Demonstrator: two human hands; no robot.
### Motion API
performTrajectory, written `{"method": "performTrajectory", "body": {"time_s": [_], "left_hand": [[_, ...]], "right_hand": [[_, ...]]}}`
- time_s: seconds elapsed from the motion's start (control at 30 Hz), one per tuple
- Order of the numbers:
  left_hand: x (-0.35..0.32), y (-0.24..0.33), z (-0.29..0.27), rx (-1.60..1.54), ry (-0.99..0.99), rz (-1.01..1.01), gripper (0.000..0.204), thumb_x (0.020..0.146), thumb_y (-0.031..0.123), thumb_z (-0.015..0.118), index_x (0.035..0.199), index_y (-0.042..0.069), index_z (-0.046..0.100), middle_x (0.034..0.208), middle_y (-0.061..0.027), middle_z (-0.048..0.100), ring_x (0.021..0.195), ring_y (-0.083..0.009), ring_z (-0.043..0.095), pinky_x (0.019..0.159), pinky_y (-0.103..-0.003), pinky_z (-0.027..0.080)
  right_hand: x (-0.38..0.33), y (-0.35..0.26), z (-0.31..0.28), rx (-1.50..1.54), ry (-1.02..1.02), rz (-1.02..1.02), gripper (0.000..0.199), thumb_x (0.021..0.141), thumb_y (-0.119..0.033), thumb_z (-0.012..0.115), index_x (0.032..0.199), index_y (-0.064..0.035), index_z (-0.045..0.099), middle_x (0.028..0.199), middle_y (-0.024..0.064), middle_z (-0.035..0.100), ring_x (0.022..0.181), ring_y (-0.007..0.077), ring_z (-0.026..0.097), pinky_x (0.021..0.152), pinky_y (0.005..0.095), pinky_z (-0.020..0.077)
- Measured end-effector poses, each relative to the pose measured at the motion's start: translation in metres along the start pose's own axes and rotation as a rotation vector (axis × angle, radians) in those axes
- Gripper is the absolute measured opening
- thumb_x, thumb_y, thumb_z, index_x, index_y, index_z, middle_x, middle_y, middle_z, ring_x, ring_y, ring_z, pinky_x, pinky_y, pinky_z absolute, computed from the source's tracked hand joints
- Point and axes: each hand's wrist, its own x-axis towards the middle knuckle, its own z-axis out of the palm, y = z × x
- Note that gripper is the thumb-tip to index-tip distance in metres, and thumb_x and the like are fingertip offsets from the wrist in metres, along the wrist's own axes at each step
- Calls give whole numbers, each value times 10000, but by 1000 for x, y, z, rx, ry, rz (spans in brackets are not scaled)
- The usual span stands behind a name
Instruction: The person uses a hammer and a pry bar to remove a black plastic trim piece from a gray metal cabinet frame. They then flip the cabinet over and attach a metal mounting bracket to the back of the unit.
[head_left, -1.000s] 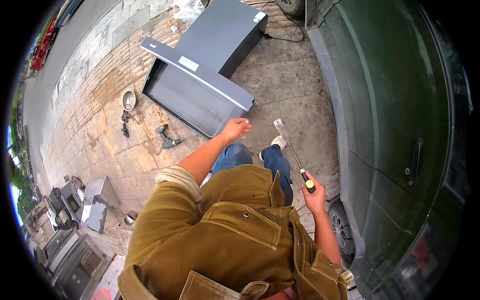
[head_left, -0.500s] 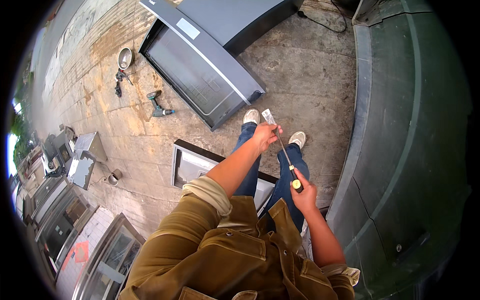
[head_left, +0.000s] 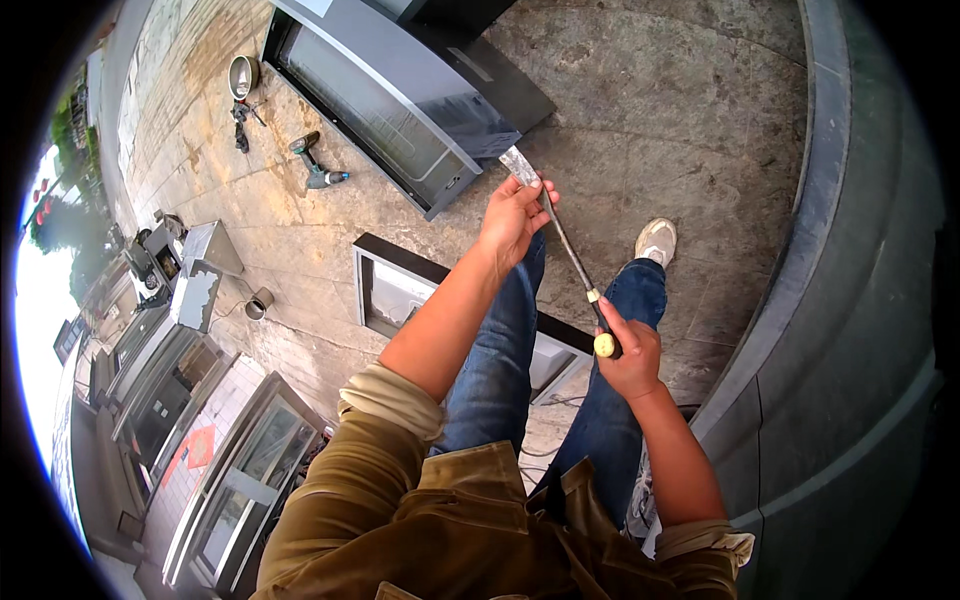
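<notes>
A long-handled scraper [head_left: 571,250] runs slantwise between my hands, with a thin dark shaft and a flat, worn metal blade. My right hand [head_left: 632,352] is wrapped round its black and yellow handle. With the thumb and fingers, my left hand [head_left: 513,218] pinches the tool where the shaft meets the blade. The blade tip points up and left, close to the lower corner of a large grey metal cabinet [head_left: 400,65] that lies on the ground. Whether tip and cabinet touch, I cannot tell.
A black-framed panel [head_left: 375,290] lies across the ground by my legs. Left of the cabinet are a cordless drill [head_left: 318,162], a second dark power tool [head_left: 241,125] and a round metal pot [head_left: 242,77]. Metal boxes [head_left: 212,250] and framed cases [head_left: 235,500] stand at left; a grey-green panelled surface [head_left: 850,330] borders the right.
I have moved forward, and the cabinet sits nearer the top of the view. Both hands still hold the scraper, whose blade is now closer to the cabinet's corner.
</notes>
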Motion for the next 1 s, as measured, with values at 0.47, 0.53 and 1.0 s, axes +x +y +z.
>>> {"method": "performTrajectory", "body": {"time_s": [0.47, 0.53, 1.0], "left_hand": [[8, -1, -3, 169, 60, 11, 84, 954, 114, 484, 1014, 85, 535, 916, -21, 620, 845, -133, 626, 707, -283, 522], [8, 0, -3, 160, 59, 7, 82, 954, 114, 485, 1012, 86, 536, 916, -20, 620, 841, -134, 626, 699, -283, 524], [9, 5, 1, 101, 21, 48, 95, 951, 104, 493, 1038, 77, 520, 920, -48, 618, 840, -162, 630, 683, -300, 547]], "right_hand": [[-7, 32, 35, 110, 48, -9, 495, 708, -30, 699, 1188, -127, 624, 526, 68, 456, 473, 255, 477, 495, 367, 403], [-5, 32, 34, 127, 49, -3, 499, 709, -31, 694, 1192, -132, 622, 527, 67, 458, 474, 254, 479, 495, 369, 403], [6, 36, 22, 123, -11, 6, 543, 709, -28, 670, 1230, -165, 603, 538, 74, 475, 489, 256, 498, 513, 365, 416]]}}
